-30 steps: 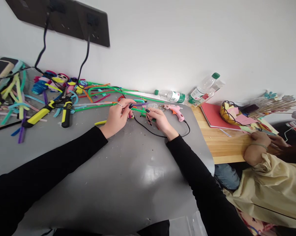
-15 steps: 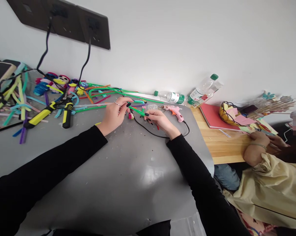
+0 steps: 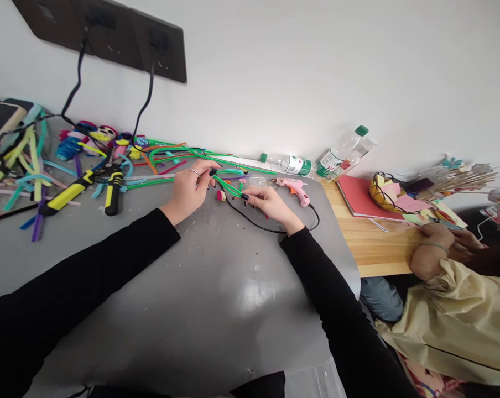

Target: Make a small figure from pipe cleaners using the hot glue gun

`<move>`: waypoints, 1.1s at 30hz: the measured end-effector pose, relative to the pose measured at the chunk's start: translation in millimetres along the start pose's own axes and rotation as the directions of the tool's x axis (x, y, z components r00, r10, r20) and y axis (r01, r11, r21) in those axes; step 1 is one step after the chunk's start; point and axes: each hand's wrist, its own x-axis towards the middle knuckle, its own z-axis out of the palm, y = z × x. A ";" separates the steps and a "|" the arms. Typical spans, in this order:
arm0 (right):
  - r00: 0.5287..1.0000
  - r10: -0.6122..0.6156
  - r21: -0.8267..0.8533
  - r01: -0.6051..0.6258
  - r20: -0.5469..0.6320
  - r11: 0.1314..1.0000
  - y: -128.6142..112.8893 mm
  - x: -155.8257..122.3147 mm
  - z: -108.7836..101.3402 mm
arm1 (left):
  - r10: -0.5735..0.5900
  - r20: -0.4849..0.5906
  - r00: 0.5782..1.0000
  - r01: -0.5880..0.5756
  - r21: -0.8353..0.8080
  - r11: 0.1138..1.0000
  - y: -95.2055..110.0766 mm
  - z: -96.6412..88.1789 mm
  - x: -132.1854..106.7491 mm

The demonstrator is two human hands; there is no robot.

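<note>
Beside the right hand (image 3: 270,203) — black cable (image 3: 258,226), pink glue gun (image 3: 296,189); bottles (image 3: 297,165) beyond.

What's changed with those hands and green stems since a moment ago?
The left hand has shifted slightly left, leaving the small pink piece more in view. The green stems between the hands now spread apart. Nothing was let go: both hands still hold them. The right hand barely moved; the pink glue gun and lying bottle stayed put.

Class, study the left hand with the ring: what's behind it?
Behind the left hand, a magenta strip lies on the grey table. A green strip runs behind the hand from the left; its hidden part cannot be seen.
</note>
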 end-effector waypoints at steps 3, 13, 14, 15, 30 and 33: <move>1.000 -0.004 -0.001 0.004 -0.006 1.000 1.3 0.7 0.2 | -0.010 -0.004 1.000 0.010 -0.002 1.000 -2.5 0.8 0.0; 0.999 -0.001 -0.008 0.001 -0.050 1.000 10.1 3.6 -1.1 | -0.027 -0.013 1.000 0.027 -0.003 1.000 -2.1 0.7 1.1; 0.998 -0.007 -0.013 0.007 -0.057 1.000 10.5 3.8 -1.5 | -0.026 -0.021 0.999 0.026 -0.009 1.000 -1.8 0.6 1.3; 0.998 -0.014 -0.020 0.013 -0.063 1.000 10.7 3.9 -2.0 | -0.024 -0.028 0.999 0.024 -0.015 1.000 -1.5 0.5 1.4; 0.983 0.172 0.298 -0.148 -0.057 0.943 7.4 -1.3 -5.0 | 0.122 -0.089 0.989 -0.121 0.017 0.992 0.4 -3.5 -0.1; 0.981 0.195 0.262 -0.182 -0.021 0.948 8.7 -2.1 -7.3 | 0.168 -0.098 0.981 -0.163 0.055 0.985 -0.3 -3.7 -0.9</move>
